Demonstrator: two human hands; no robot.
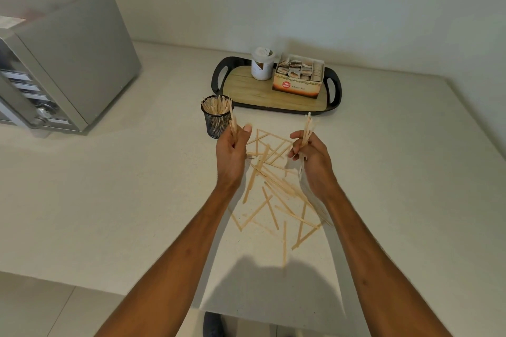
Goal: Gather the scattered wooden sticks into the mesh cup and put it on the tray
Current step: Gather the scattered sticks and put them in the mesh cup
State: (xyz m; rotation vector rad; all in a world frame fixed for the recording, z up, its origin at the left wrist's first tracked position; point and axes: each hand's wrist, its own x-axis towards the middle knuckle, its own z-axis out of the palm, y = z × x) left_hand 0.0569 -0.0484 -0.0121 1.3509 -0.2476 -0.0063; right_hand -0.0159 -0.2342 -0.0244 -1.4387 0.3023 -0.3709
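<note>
Head view shows the left hand (231, 152) and right hand (310, 154), fingers clamped on small bundles of wooden sticks (273, 186), above the scattered pile on the surface (109, 200), mesh cup (216, 117) standing just beside the tray (273, 96).

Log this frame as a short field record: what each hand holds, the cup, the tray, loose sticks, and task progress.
left hand: left hand grips a few thin wooden sticks, raised beside the cup
right hand: right hand grips a small bundle of sticks
cup: black wire mesh cup upright on the pale countertop, partly filled with sticks, off the tray
tray: black-rimmed wooden tray holding a white lidded jar and an open tea bag box
loose sticks: many scattered wooden sticks on the counter
other: grey microwave oven at left
progress: gathering unfinished
</note>
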